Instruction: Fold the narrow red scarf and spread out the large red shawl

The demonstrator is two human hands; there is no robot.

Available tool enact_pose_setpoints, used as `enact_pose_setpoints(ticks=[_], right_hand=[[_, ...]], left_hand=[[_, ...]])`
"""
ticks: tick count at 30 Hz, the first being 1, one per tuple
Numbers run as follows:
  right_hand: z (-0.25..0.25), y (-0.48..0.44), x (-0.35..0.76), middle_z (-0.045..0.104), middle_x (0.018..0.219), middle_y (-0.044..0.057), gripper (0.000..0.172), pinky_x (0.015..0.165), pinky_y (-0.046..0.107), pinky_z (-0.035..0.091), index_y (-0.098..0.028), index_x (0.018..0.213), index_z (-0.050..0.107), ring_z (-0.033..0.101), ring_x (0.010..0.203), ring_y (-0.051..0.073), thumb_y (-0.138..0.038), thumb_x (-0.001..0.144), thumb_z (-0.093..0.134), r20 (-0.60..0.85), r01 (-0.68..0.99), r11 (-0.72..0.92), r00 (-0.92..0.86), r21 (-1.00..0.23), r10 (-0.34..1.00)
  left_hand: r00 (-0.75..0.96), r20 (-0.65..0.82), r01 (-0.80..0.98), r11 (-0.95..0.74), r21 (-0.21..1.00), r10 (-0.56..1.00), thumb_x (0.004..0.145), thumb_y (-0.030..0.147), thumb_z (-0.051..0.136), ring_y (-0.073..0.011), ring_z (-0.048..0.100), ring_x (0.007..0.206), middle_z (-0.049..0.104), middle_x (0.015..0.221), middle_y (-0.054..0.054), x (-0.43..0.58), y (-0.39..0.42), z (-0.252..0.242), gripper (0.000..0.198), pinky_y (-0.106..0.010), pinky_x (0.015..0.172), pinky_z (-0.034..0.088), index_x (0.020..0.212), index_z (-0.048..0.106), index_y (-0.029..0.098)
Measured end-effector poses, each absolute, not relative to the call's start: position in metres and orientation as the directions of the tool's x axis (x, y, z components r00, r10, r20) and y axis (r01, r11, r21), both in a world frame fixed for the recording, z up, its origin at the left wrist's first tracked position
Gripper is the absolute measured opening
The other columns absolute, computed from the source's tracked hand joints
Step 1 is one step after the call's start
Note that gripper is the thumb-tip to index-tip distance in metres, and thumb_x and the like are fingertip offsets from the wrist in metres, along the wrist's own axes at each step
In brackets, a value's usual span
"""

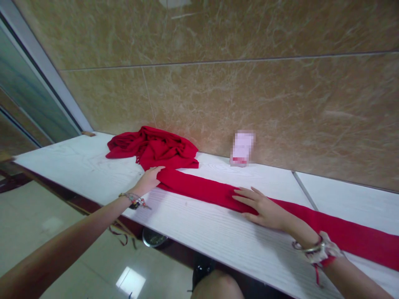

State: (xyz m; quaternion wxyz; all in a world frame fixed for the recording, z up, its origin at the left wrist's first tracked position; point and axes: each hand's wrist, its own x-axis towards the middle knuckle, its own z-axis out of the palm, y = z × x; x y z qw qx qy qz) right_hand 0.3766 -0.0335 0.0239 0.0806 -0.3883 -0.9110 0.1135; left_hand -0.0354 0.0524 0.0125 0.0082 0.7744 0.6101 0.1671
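A long red scarf lies as a narrow, flat folded strip along the white table, running out of view on the right. At the left end of this strip, my left hand is closed on the cloth, its fingertips partly hidden. My right hand rests flat on the strip with its fingers spread. Beyond my left hand, more red cloth sits in a loose, crumpled heap with a bit of fringe showing. Whether heap and strip are one piece I cannot tell for certain.
The white table stands against a brown marbled wall. A blurred pink-and-white packet leans on the wall. A small brown block is at the far left corner. Below the front edge, a round metal bowl shows.
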Motion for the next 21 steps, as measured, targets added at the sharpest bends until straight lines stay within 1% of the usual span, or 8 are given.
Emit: enact_pose_setpoints(ticks=[5,8,10,12,15,17,19,21], right_hand=[[0.023,-0.005,0.317,0.037,0.140,0.009,0.051,0.106,0.052,0.017,-0.024,0.133,0.039,0.030,0.129,0.025,-0.046,0.086,0.042,0.106,0.619,0.738,-0.743,-0.268,0.661],[0.012,0.002,0.303,0.040,0.137,0.013,0.052,0.104,0.050,0.022,-0.020,0.131,0.042,0.034,0.126,0.025,-0.046,0.086,0.042,0.134,0.596,0.752,-0.751,-0.281,0.646],[0.007,0.002,0.303,0.042,0.135,0.013,0.051,0.103,0.048,0.026,-0.019,0.129,0.045,0.036,0.125,0.025,-0.046,0.086,0.042,0.168,0.587,0.754,-0.745,-0.295,0.646],[0.005,0.000,0.305,0.044,0.134,0.013,0.050,0.102,0.047,0.029,-0.018,0.128,0.047,0.038,0.124,0.026,-0.045,0.086,0.042,0.195,0.578,0.757,-0.740,-0.303,0.643],[0.005,-0.002,0.308,0.046,0.132,0.013,0.049,0.101,0.045,0.032,-0.017,0.127,0.048,0.040,0.122,0.025,-0.044,0.086,0.043,0.209,0.568,0.764,-0.743,-0.306,0.636],[0.005,-0.001,0.309,0.046,0.133,0.013,0.049,0.101,0.044,0.032,-0.018,0.127,0.048,0.040,0.122,0.025,-0.044,0.086,0.043,0.215,0.564,0.767,-0.744,-0.305,0.633],[0.004,0.000,0.308,0.046,0.133,0.013,0.049,0.101,0.045,0.032,-0.019,0.127,0.048,0.040,0.122,0.025,-0.044,0.085,0.044,0.218,0.565,0.767,-0.743,-0.304,0.633],[0.003,0.000,0.308,0.046,0.132,0.013,0.049,0.101,0.046,0.032,-0.018,0.126,0.049,0.040,0.122,0.026,-0.044,0.085,0.044,0.220,0.563,0.768,-0.743,-0.305,0.632]], left_hand=[[0.157,0.443,0.929,-0.284,0.238,0.883,0.057,-0.001,0.039,-0.0191,0.054,0.104,0.058,0.112,-0.006,-0.026,0.045,0.018,0.063,-0.032,0.094,0.042,0.117,0.051,0.015],[0.087,0.487,0.976,-0.173,0.135,0.869,0.060,-0.001,0.040,-0.0200,0.056,0.097,0.056,0.108,-0.007,-0.019,0.035,0.021,0.063,-0.029,0.085,0.046,0.120,0.048,0.017],[0.084,0.437,0.995,-0.103,0.018,0.896,0.063,-0.001,0.042,-0.0203,0.058,0.092,0.053,0.109,-0.008,-0.019,0.030,0.021,0.067,-0.027,0.077,0.048,0.127,0.043,0.018],[0.151,0.325,0.988,-0.131,-0.080,0.934,0.064,-0.001,0.042,-0.0194,0.059,0.089,0.050,0.114,-0.009,-0.022,0.028,0.021,0.072,-0.027,0.071,0.049,0.133,0.036,0.020],[0.322,0.172,0.940,-0.293,-0.174,0.931,0.065,-0.002,0.041,-0.0203,0.055,0.102,0.043,0.127,-0.011,-0.035,0.029,0.022,0.074,-0.029,0.082,0.047,0.135,0.032,0.019],[0.411,0.119,0.895,-0.375,-0.239,0.904,0.068,0.000,0.044,-0.0235,0.045,0.117,0.038,0.134,-0.012,-0.043,0.030,0.024,0.068,-0.033,0.094,0.040,0.133,0.036,0.017],[0.454,0.077,0.860,-0.413,-0.301,0.888,0.071,0.005,0.047,-0.0262,0.033,0.126,0.033,0.140,-0.014,-0.048,0.028,0.027,0.062,-0.036,0.099,0.035,0.131,0.038,0.015],[0.460,0.031,0.839,-0.423,-0.342,0.887,0.073,0.009,0.049,-0.0271,0.027,0.129,0.030,0.142,-0.013,-0.050,0.027,0.031,0.059,-0.038,0.099,0.034,0.131,0.040,0.015]])
